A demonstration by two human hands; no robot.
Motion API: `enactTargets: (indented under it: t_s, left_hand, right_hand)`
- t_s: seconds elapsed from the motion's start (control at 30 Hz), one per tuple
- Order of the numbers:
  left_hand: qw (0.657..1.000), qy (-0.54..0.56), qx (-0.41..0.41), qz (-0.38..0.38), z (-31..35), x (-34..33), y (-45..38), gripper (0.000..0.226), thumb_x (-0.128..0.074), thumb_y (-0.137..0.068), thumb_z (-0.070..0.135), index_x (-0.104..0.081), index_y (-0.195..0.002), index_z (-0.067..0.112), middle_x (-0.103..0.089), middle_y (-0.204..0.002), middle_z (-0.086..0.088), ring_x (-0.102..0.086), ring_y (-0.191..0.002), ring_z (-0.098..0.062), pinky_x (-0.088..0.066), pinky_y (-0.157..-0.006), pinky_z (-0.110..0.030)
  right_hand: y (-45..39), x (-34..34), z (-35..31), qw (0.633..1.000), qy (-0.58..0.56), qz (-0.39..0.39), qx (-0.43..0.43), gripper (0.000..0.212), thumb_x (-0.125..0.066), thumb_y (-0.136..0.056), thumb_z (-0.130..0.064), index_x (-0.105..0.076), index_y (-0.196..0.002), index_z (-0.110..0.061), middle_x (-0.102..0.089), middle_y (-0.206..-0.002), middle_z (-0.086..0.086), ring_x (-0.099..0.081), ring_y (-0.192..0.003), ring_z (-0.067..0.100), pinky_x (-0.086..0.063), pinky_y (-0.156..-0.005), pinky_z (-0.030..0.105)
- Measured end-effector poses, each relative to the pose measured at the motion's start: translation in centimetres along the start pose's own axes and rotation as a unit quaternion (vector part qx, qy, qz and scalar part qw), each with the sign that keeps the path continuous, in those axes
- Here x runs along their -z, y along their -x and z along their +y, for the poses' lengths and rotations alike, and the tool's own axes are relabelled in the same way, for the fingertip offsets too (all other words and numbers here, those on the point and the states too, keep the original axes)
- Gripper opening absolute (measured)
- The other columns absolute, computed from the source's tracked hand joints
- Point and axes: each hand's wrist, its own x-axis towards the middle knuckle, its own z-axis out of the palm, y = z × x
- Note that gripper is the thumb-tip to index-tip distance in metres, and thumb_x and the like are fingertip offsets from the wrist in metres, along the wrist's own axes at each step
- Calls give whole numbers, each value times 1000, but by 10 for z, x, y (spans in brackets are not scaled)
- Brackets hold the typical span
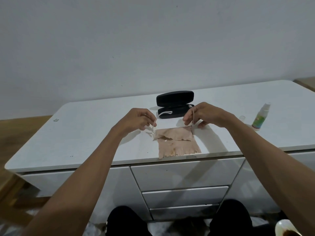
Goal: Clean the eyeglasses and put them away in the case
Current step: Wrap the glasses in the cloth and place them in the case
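Clear-framed glasses (pixel 159 132) held over the cloth (pixel 177 142), left hand (pixel 138 119) and right hand (pixel 202 114) each pinching a temple. The open case (pixel 174 103) sits just behind. Risk: thin temples could twist or slip, dropping lenses onto the desk (pixel 85 133).

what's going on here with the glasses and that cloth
A person holds a pair of clear-framed eyeglasses by the temples, one in the left hand and one in the right hand, with the lenses low over a tan cloth spread on the white table. A black case lies open just behind the hands, still without the glasses. A small spray bottle stands off to the right, its cap beside it.
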Motion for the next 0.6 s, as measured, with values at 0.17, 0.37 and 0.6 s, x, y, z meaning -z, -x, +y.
enactTargets:
  t_s: [0.17, 0.37, 0.6]
  left_hand:
    - [996, -31, -12, 80, -11, 1, 9, 30, -53, -82, -12, -71, -86, 11, -75, -82, -6, -65, -76, -16, -48, -70, -26]
    - [981, -118, -79, 130, -16, -17, 42, 18, -71, -76, -2, -72, -78, 16, -74, -81, 0, -66, -73, -15, -52, -69, -26]
    - [972, -173, -127, 97, -4, -57, 81, 12, -87, -72, 29, -79, -81, 27, -72, -89, 12, -61, -85, -7, -45, -68, -23]
  right_hand:
    - [9, -6, 11, 995, -30, 92, 8, 26, -50, -86, 9, -74, -96, 4, -73, -90, 3, -56, -80, 20, -46, -59, 27]
    - [35, -23, 35, 964, 12, 256, 65, 23, -59, -83, -2, -75, -88, -17, -73, -92, 14, -64, -81, 21, -59, -74, 38]
    - [83, -46, 30, 947, 165, 232, 149, 12, -71, -77, -10, -77, -76, -20, -72, -71, -6, -63, -67, 9, -52, -67, 28]
